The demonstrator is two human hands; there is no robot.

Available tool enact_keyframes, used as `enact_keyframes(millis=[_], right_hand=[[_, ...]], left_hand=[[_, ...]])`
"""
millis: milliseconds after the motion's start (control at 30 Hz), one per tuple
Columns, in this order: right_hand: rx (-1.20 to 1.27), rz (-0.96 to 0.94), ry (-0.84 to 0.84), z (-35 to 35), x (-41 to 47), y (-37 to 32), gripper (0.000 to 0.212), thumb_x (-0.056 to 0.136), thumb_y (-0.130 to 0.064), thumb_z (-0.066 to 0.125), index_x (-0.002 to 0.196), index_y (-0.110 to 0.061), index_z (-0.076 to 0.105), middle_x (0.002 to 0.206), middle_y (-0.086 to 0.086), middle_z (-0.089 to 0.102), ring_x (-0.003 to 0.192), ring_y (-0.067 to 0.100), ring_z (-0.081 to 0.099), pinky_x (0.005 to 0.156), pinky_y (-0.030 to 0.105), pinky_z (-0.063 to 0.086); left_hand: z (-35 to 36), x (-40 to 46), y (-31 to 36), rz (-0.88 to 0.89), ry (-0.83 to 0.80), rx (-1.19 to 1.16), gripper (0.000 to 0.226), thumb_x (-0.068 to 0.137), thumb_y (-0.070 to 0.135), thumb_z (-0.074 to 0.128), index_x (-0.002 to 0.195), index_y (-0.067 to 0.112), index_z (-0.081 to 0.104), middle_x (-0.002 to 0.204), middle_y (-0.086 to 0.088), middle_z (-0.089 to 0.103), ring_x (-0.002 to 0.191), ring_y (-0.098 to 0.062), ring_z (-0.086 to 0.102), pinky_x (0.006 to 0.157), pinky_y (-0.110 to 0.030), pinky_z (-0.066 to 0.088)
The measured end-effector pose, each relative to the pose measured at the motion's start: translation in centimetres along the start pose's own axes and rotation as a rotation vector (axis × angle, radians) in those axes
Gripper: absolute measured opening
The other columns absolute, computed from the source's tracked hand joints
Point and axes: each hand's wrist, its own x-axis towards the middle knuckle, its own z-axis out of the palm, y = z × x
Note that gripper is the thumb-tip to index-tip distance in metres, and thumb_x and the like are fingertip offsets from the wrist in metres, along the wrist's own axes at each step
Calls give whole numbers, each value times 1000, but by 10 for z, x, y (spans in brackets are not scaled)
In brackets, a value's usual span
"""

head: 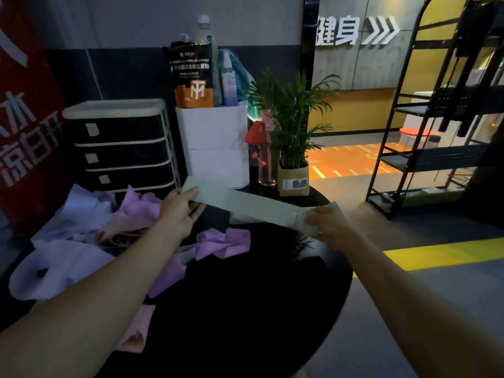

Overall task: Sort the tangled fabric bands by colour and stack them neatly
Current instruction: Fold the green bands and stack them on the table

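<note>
A pale green fabric band [253, 204] is stretched flat between both hands above the far side of the round black table [259, 296]. My left hand [178, 211] pinches its left end and my right hand [327, 227] grips its right end. A tangled heap of bands lies on the table's left: purple ones [223, 242], pale lilac ones [54, 266] and pink ones [136, 331]. My left forearm crosses over the heap and hides part of it.
At the table's back stand a black drawer unit [120, 143], a white bag [215, 148] with a pouch and bottles, a clear bottle [266, 165] and a potted plant [293, 175]. A black metal shelf rack [436, 132] stands on the floor to the right.
</note>
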Motion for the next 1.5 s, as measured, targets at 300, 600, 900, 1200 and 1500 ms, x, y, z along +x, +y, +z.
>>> enact_keyframes(millis=[300, 600, 900, 1200, 1500], right_hand=[[-198, -175, 535, -31, 58, 13, 19, 82, -6, 62, 100, -3, 62, 90, 11, 60, 88, 29, 58, 70, 32, 43], [-416, -288, 584, -44, 94, 14, 17, 87, -3, 53, 103, 0, 58, 98, 15, 62, 94, 33, 56, 75, 35, 43], [-520, -323, 557, -45, 109, 33, 13, 85, 0, 49, 97, -3, 54, 100, 19, 59, 95, 35, 55, 78, 41, 47], [-855, -344, 576, -41, 98, 37, 37, 89, -3, 48, 125, -7, 52, 126, 16, 45, 116, 33, 37, 90, 37, 32], [-763, -527, 179, 34, 59, 44, 32, 94, -19, 52, 125, -16, 55, 126, 1, 46, 120, 18, 38, 100, 29, 35]], left_hand=[[35, 36, -51, -8, 26, 187, 17, 94, 6, 51, 78, 12, 52, 85, -7, 58, 75, -15, 57, 70, -26, 54], [41, 72, -84, 133, 73, 679, 3, 87, 10, 62, 84, 10, 62, 80, -12, 65, 60, -17, 59, 57, -23, 53], [36, 75, -97, 257, 99, 930, 19, 84, 17, 67, 97, 4, 72, 94, -12, 71, 91, -27, 65, 79, -27, 45], [29, 74, -106, 339, 98, 909, 12, 83, 15, 67, 86, 5, 73, 79, -6, 67, 78, -24, 63, 72, -24, 42], [24, 78, -110, 385, 100, 898, 7, 81, 11, 69, 84, 4, 70, 83, -7, 68, 77, -16, 60, 73, -24, 42]])
